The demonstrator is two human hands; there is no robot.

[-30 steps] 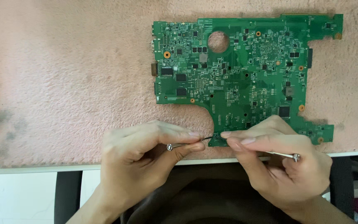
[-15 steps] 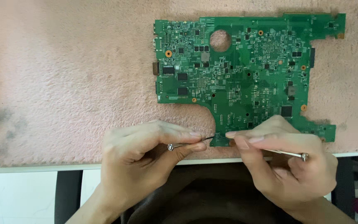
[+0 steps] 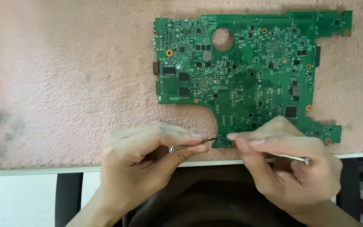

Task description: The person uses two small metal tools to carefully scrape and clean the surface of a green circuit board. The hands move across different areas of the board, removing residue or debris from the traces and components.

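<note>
1. Circuit board (image 3: 248,71): green laptop-type motherboard, component side up, lying flat on the towel. It has a round hole near its upper middle, gold-ringed screw holes, black chips, and a stepped outline with a narrow lower section that reaches the near edge of the table.

2. Left hand (image 3: 148,162): fingers curled and pressed together, thumb and forefinger pinching a thin metal tool (image 3: 190,145). The tool's dark tip points right and meets the lower left corner of the board's bottom section; its bright rear end shows under the fingers.

3. Right hand (image 3: 286,164): fingers closed, pinching a second slim metal tool (image 3: 293,158). Its shaft runs out to the right past the knuckles and ends in a small knob. The fingertips rest over the board's bottom edge, covering the working tip, so the contact point cannot be seen.

4. Position of the board relative to both grips: the board lies beyond and above the hands; only its nearest lower edge lies between the two sets of fingertips, which are close together.

5. Towel (image 3: 64,75): pink, fuzzy, covering the table, with dark smudges at the lower left.

6. Table edge (image 3: 34,171): pale, running under the hands.
</note>
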